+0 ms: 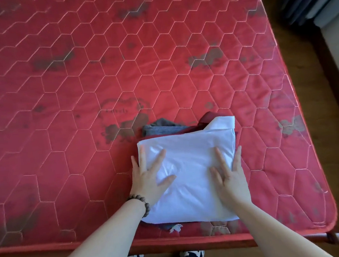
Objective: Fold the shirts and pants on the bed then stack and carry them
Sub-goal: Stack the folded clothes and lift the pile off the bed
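While both hands lie flat on top of it, a folded white shirt (191, 171) rests near the front edge of the bed (63, 100), toward its front right corner. The left hand (148, 179) presses on the shirt's left side with fingers straight and spread, the outermost finger running along the shirt's left edge; a beaded bracelet (139, 202) circles that wrist. The right hand (230, 176) presses on the right side, fingers likewise straight and spread, its outer fingers at the shirt's right edge. Neither hand curls round the cloth. Under the white shirt lie more folded clothes: a dark red garment (197, 124) and a grey garment (160, 127) stick out past its far edge, and a dark edge shows beneath its near edge. The bed's red quilted mattress bears dark stains.
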`<state>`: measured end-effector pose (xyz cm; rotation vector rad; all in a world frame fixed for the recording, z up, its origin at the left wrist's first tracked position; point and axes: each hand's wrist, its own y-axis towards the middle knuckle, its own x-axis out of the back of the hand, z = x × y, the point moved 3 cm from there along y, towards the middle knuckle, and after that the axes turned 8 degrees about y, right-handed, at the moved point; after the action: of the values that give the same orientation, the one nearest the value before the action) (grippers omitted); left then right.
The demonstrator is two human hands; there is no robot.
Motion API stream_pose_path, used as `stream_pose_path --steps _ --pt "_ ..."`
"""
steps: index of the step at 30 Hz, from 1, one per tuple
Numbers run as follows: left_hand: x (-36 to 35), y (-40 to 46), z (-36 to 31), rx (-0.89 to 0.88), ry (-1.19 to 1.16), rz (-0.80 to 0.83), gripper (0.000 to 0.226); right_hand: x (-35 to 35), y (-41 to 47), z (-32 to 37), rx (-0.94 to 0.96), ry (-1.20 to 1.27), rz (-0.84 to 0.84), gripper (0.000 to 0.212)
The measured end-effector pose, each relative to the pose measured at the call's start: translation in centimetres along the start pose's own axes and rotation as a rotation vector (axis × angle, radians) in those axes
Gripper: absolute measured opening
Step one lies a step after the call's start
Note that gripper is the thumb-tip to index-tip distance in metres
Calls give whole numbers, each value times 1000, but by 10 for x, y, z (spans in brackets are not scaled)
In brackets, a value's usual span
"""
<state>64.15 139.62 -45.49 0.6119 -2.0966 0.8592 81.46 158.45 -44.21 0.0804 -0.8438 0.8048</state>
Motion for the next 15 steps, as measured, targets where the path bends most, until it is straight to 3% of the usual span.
stream_pose_path --steps 4,10,15 --pt "-1 -2 2 36 -198 -21 81 -1 3 -5 -78 112 86 57" --pt "-3 -3 3 128 -261 -37 80 6 12 -1 -82 253 205 63" --pt "-2 1 6 189 -285 5 79 14 22 -6 -191 343 333 62"
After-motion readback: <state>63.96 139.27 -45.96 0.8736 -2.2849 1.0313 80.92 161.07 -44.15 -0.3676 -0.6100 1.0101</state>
